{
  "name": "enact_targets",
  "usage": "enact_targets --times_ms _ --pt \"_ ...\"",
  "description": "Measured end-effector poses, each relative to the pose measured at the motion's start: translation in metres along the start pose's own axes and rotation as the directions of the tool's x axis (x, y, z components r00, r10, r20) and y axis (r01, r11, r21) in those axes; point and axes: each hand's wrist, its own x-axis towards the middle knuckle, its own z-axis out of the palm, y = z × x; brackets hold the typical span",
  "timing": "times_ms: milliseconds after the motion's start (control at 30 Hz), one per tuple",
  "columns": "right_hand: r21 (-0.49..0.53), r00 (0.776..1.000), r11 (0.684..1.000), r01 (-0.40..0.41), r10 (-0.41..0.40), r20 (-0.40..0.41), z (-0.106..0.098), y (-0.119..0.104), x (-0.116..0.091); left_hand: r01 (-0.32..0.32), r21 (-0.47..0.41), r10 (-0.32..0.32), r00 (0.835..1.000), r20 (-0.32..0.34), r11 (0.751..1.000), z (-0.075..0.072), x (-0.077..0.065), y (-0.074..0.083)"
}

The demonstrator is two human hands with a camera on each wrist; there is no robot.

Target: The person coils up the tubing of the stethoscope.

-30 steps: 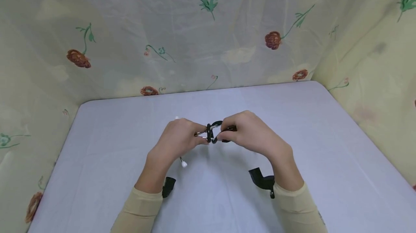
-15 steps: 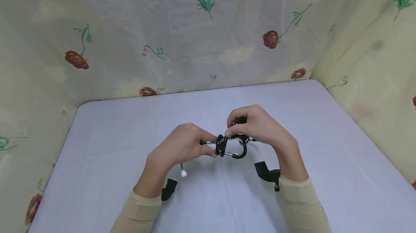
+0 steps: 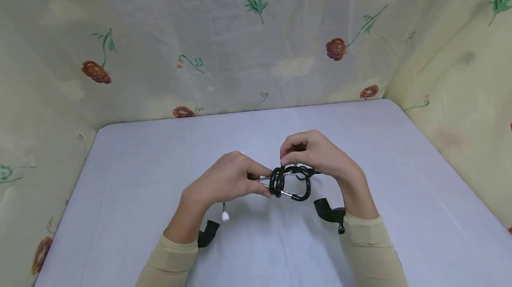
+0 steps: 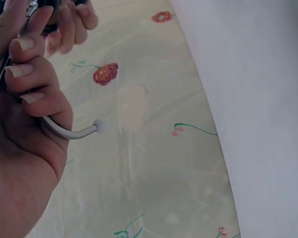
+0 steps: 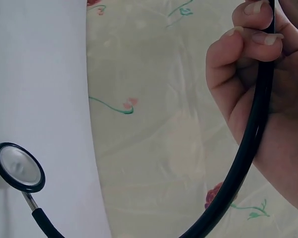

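A stethoscope (image 3: pixel 277 184) is held between both hands above the table, its black tubing wrapped in several turns round the metal ear tubes. My left hand (image 3: pixel 230 178) grips the ear tubes left of the wraps. Below that hand a white ear tip (image 3: pixel 226 217) pokes out; the left wrist view also shows an ear tip (image 4: pixel 100 126) on its bent metal tube. Just above the wraps, my right hand (image 3: pixel 322 153) pinches the tubing. In the right wrist view the tubing (image 5: pixel 258 109) runs down past curled fingers, and the round chest piece (image 5: pixel 21 167) appears against the white table.
The white table (image 3: pixel 160 153) has rounded far corners. Flower-printed curtains (image 3: pixel 152 20) stand behind it and at both sides. Black curved mounts sit at the left wrist (image 3: pixel 208 233) and right wrist (image 3: pixel 330 213).
My right hand has moved right and slightly up, drawing the tubing with it. My left hand has shifted a little right and down. More turns of tubing now show round the ear tubes.
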Motion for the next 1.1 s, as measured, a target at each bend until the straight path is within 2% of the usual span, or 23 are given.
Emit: enact_targets --times_ms 200,333,533,600,667,767,900,1000,1100 --pt "0.026 1.0 0.999 0.023 -0.023 0.004 -0.002 0.004 0.001 0.003 -0.086 -0.008 0.998 -0.064 0.996 -0.003 -0.004 0.0" --pt "0.028 0.999 1.0 -0.01 0.011 -0.038 -0.004 0.005 0.002 -0.012 -0.14 -0.005 0.993 -0.121 0.99 -0.005 -0.006 0.0" --pt "0.008 0.993 0.999 -0.032 0.033 -0.11 -0.001 0.006 0.007 0.003 -0.137 -0.037 0.968 -0.249 0.991 -0.009 -0.008 -0.001" --pt "-0.008 0.991 0.999 -0.036 0.035 -0.132 0.002 0.006 0.009 0.009 -0.133 -0.049 0.952 -0.301 0.991 -0.011 -0.009 -0.002" --pt "-0.029 0.99 0.999 -0.034 0.029 -0.136 0.004 0.007 0.01 0.016 -0.133 -0.063 0.93 -0.362 0.991 -0.014 -0.009 -0.003" --pt "-0.06 0.993 0.998 -0.026 0.019 -0.116 0.008 0.006 0.012 0.046 -0.096 -0.086 0.884 -0.459 0.994 -0.019 -0.011 -0.007" --pt "-0.105 0.997 0.994 -0.012 0.004 -0.077 0.014 0.002 0.012 0.132 -0.017 -0.119 0.825 -0.552 0.991 -0.026 -0.013 -0.012" --pt "-0.145 0.999 0.989 -0.032 0.025 -0.046 0.019 -0.003 0.012 0.18 0.032 -0.128 0.804 -0.58 0.983 -0.028 -0.013 -0.016" --pt "-0.191 0.998 0.98 -0.062 0.06 -0.013 0.024 -0.01 0.013 0.217 0.076 -0.131 0.795 -0.592 0.973 -0.027 -0.012 -0.019"
